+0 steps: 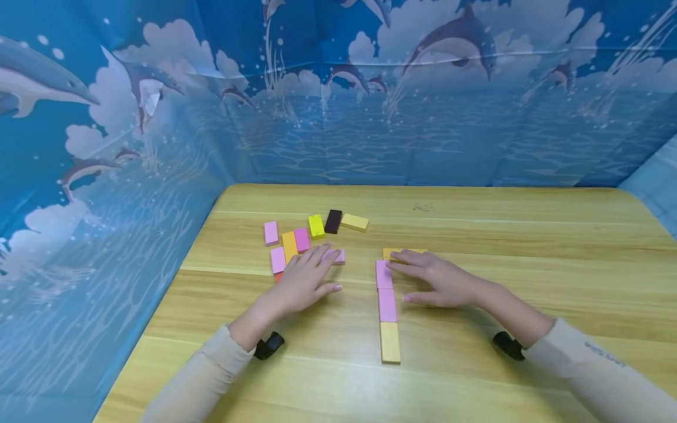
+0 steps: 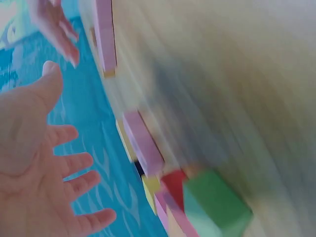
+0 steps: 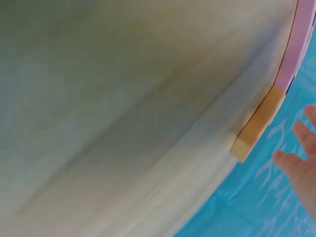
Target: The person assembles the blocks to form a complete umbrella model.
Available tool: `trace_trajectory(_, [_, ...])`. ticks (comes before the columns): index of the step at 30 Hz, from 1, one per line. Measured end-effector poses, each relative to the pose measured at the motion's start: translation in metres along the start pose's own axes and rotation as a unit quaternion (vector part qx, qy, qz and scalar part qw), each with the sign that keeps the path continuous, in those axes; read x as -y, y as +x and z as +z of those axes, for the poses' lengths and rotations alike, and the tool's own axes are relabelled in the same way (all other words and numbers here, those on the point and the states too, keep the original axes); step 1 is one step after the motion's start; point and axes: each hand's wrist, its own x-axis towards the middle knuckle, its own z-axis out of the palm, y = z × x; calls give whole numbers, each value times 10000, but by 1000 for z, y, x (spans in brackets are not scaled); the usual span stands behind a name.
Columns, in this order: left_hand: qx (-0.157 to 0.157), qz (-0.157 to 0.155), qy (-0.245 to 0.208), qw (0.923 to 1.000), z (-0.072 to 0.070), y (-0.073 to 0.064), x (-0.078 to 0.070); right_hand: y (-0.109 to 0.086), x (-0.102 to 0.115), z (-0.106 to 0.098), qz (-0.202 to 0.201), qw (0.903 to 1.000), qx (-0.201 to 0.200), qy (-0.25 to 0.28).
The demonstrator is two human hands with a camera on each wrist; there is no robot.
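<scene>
In the head view, my left hand (image 1: 304, 279) hovers with fingers spread over a loose group of coloured blocks, partly covering a pink block (image 1: 339, 257). A green block (image 2: 217, 202) shows in the left wrist view, hidden from above by that hand. My right hand (image 1: 441, 279) extends its fingers beside a row of flat blocks. This row has a pink block (image 1: 384, 276), a second pink block (image 1: 387, 305) and a pale yellow block (image 1: 390, 342) end to end. An orange block (image 1: 404, 252) lies crosswise at the far end, partly behind the right fingers. Neither hand grips anything.
Around the left hand lie another orange block (image 1: 290, 247), a magenta block (image 1: 302, 239), a bright yellow block (image 1: 316, 226), a black block (image 1: 333, 221) and a cream block (image 1: 355, 222). A dolphin-print curtain (image 1: 338, 129) borders the wooden table (image 1: 529, 235).
</scene>
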Motion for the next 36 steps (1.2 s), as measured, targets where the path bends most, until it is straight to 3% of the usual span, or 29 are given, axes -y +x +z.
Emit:
trace_trajectory(4, [-95,-362,-307,9988,-5,-2,20,1,9,4,-231,9997,81,-96])
trace_trajectory(7, [-162,-550,-889,9944,-8,-2,39,2,14,7,-278,9993,190,-178])
trace_trajectory(10, [-251,-803,-1816,9798,-11,0,59,3,17,10,-295,9989,258,-270])
trace_trajectory(13, [-332,-1175,-2613,9575,-13,1,76,4,18,14,-307,9983,305,-403])
trace_trajectory(15, [-362,-1369,-2891,9468,-13,2,86,5,19,15,-317,9978,346,-464])
trace_trajectory(17, [-336,-1477,-2988,9422,-14,3,93,6,20,16,-302,9975,414,-488])
trace_trajectory(26, [-97,-1280,-2659,9554,-15,7,108,9,25,16,-145,9970,660,-377])
trace_trajectory(30, [83,-1135,-2777,9539,-14,9,110,10,25,17,-117,9966,708,-393])
trace_trajectory(36, [278,-1156,-2736,9545,-13,11,112,9,25,17,-80,9964,702,-463])
